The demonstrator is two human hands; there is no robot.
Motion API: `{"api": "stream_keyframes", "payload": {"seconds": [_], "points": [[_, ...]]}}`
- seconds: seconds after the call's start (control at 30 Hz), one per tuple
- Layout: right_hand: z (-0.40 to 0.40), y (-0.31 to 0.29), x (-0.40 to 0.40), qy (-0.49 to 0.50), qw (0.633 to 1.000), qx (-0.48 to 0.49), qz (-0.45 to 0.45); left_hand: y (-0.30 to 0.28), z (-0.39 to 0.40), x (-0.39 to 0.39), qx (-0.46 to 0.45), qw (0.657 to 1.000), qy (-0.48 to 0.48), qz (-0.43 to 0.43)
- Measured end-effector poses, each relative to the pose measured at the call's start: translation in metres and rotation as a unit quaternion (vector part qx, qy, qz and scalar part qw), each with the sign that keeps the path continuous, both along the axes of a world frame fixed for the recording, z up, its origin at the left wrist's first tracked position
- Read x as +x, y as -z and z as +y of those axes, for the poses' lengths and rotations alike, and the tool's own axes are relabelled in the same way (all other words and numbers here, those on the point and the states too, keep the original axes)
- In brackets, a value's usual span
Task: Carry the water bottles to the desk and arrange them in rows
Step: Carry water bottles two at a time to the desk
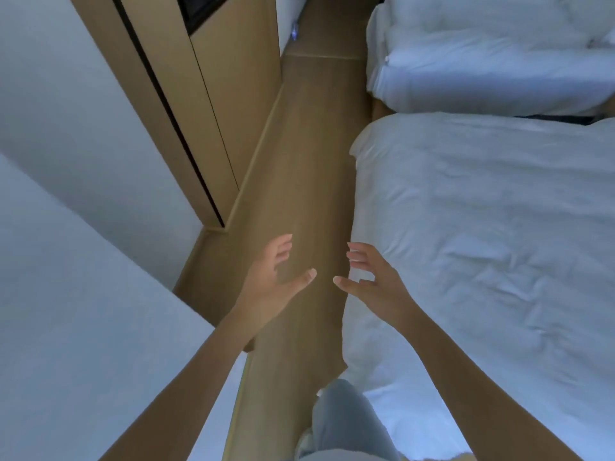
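Note:
My left hand (274, 281) and my right hand (369, 281) are stretched out in front of me over a wooden floor aisle (309, 181), palms facing each other. Fingers on both are spread and relaxed, and neither holds anything. No water bottle is in view, and no desk can be made out.
A bed with white rumpled bedding (482, 247) lines the right side of the aisle, with a second white bed (492, 58) beyond it. White walls (66, 128) and a tan wooden cabinet panel (213, 104) stand on the left. My leg in light jeans (342, 424) shows at the bottom.

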State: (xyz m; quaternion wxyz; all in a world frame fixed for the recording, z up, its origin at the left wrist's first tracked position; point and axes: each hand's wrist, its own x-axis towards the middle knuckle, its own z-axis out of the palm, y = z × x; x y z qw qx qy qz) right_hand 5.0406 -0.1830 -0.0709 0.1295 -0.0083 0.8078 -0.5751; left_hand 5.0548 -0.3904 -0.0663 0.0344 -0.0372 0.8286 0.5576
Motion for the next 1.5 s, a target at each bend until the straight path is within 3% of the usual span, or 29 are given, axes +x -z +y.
{"api": "stream_keyframes", "payload": {"seconds": [0.37, 0.8, 1.03, 1.2, 1.5], "points": [[0.016, 0.013, -0.394, 0.001, 1.000, 0.008, 0.016, 0.008, 0.015, -0.392, -0.015, 1.000, -0.003, -0.006], [-0.012, 0.020, -0.844, 0.004, 0.999, 0.033, 0.020, 0.024, -0.008, -0.834, 0.037, 0.999, 0.000, -0.005], [-0.017, 0.007, -1.074, 0.032, 0.999, 0.036, 0.023, 0.004, -0.014, -1.080, 0.042, 0.999, 0.027, -0.007], [-0.007, 0.017, -1.239, 0.048, 0.998, 0.037, 0.023, 0.010, -0.007, -1.253, 0.034, 0.998, 0.056, -0.001], [-0.007, 0.013, -1.575, 0.022, 0.999, 0.025, 0.027, 0.011, -0.013, -1.574, 0.006, 1.000, 0.025, -0.002]]}}
